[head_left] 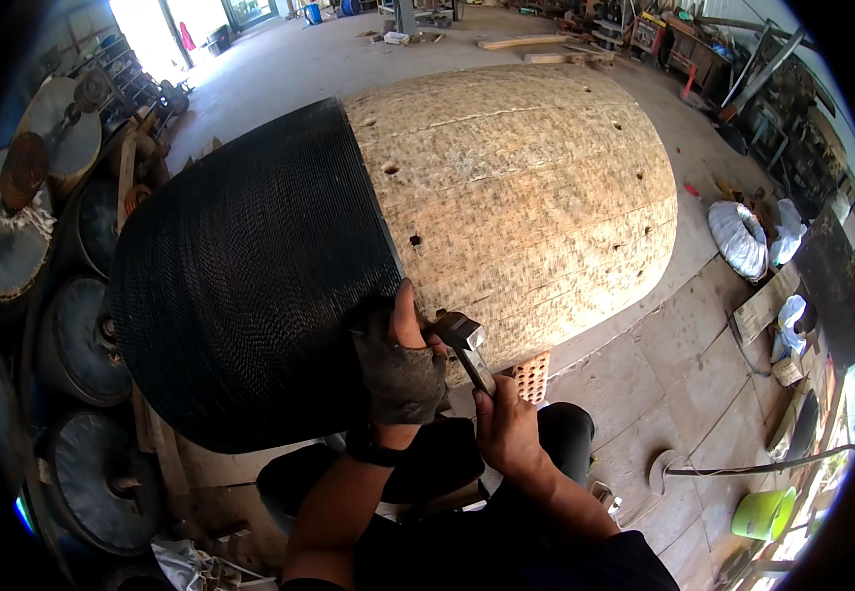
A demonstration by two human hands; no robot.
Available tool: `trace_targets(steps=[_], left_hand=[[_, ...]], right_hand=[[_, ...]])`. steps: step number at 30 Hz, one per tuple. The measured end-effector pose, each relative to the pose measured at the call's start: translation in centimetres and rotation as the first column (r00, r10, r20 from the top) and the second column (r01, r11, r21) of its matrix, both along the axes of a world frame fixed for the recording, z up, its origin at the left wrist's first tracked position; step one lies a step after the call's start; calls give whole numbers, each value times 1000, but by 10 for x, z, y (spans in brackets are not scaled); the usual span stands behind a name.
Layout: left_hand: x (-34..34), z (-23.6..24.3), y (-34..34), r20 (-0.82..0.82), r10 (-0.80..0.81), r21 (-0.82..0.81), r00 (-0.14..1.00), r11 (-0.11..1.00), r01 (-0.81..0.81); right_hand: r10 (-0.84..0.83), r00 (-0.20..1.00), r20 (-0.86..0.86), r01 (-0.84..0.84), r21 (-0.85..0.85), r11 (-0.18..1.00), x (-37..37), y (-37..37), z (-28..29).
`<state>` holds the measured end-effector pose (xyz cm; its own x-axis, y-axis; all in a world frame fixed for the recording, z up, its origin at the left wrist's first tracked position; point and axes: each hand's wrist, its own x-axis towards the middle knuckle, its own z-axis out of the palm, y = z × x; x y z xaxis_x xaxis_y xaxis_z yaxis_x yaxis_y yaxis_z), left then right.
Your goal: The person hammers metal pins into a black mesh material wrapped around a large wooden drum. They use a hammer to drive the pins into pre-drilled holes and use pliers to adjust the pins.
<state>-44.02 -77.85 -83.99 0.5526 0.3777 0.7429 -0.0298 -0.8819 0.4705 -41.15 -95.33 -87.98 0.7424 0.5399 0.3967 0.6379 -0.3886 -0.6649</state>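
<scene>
A big barrel-shaped wooden drum (516, 187) lies on its side in front of me. Its left part is covered by tightly packed black ridged windings (250, 266); bare, speckled wood with several small dark holes makes up the right part. At the near edge of the windings is my left hand (400, 369), in a worn dark glove with bare fingertips. One digit points up along that edge, the others curl, and what they pinch is hidden. My right hand (508, 433) grips a hammer (464, 335) by its handle, its metal head right beside the left fingers, close to the wood.
Several round dark drums (102, 483) are stacked at left. An orange perforated brick (532, 376) shows under the drum's near side. On the right are a white wrapped coil (738, 239), a lime-green bucket (764, 513) and a metal rod (753, 465). Wooden planks (526, 41) lie behind.
</scene>
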Motion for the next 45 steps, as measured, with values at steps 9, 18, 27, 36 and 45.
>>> trace_targets(steps=[9,18,27,36,45], left_hand=[[-21,-6,-14,20,58,-5,998,998,-57],[-91,-119,-67,-436,-237,31,868,960,277],[-100,-169,-77,-522,-382,-15,763,898,439],[-95,-135,-80,-568,-330,65,754,896,440],[-90,-141,-82,-604,-317,46,731,902,430]], right_hand=[[28,1000,5,-28,99,995,-2,-4,-3],[34,989,146,-68,239,969,-3,-7,-8],[-19,998,63,6,202,979,-5,-4,-17],[-22,997,78,17,67,998,-4,-2,-9],[-15,945,328,-16,91,996,-5,-7,-19]])
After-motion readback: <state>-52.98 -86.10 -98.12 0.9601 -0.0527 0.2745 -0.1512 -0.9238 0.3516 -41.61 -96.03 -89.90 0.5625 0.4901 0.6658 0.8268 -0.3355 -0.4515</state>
